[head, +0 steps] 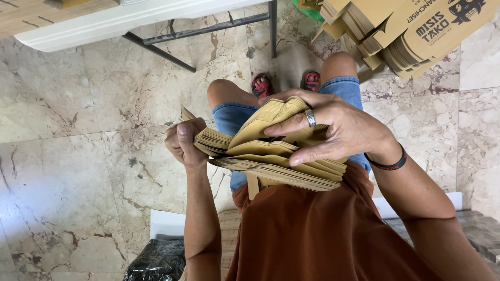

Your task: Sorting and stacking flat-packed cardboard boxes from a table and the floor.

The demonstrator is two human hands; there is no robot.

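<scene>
From the head view, looking straight down, a seated person holds a thick bundle of flat tan paperboard pieces (271, 156) above the lap, over the denim shorts (232, 117) and rust-orange shirt (317, 234). The left hand (183, 141) is closed around the bundle's left end, thumb on top and fingers wrapped under, clamping the stacked edges tight. The right hand (333, 127) lies over the upper right part, fingers spread and curled into the layers, lifting several sheets so they fan and bow upward; a silver ring (310, 117) sits on one finger and a dark band (388, 164) circles the wrist. The pieces look thin, matte and fibrous, their edges forming fine parallel lines, with the lower ones lying flat and the upper ones arched. At the top right a tall leaning stack of folded brown cardboard boxes (411, 36) with dark printing rests on the floor, well apart from the hands; whether anything is inside them cannot be told. The floor (78, 156) is glossy cream marble tile veined in brown. A white table edge (130, 21) with dark metal legs crosses the top left. Red sandals (261, 83) show beyond the knees, and a crinkled black plastic bag (156, 263) sits at the bottom left, contents hidden.
</scene>
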